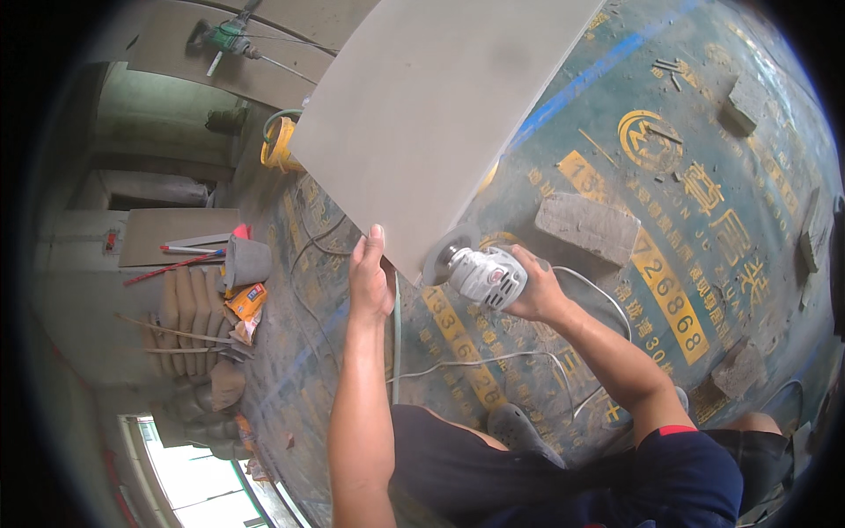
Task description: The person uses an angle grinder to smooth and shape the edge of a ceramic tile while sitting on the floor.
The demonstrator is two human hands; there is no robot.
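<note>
A large grey tile (431, 106) slants from the top of the head view down to a corner between my hands. My left hand (371, 275) grips its lower left edge, thumb on the face and fingers hidden behind. In my right hand (535, 286) is a white angle grinder (489, 278), fingers wrapped round its body. The grinder's round disc (449, 253) lies at the tile's lower right edge, close to the corner. Whether the disc spins or cuts, I cannot tell. A pale power cord (607, 304) loops behind my right wrist.
Green printed sheeting (563, 352) covers the floor. A concrete block (588, 229) lies right of the grinder, with other blocks (746, 104) farther right. A yellow bucket (280, 145) stands left of the tile. A green drill mixer (231, 37) lies at the far left; stacked sacks (189, 308) are by the wall.
</note>
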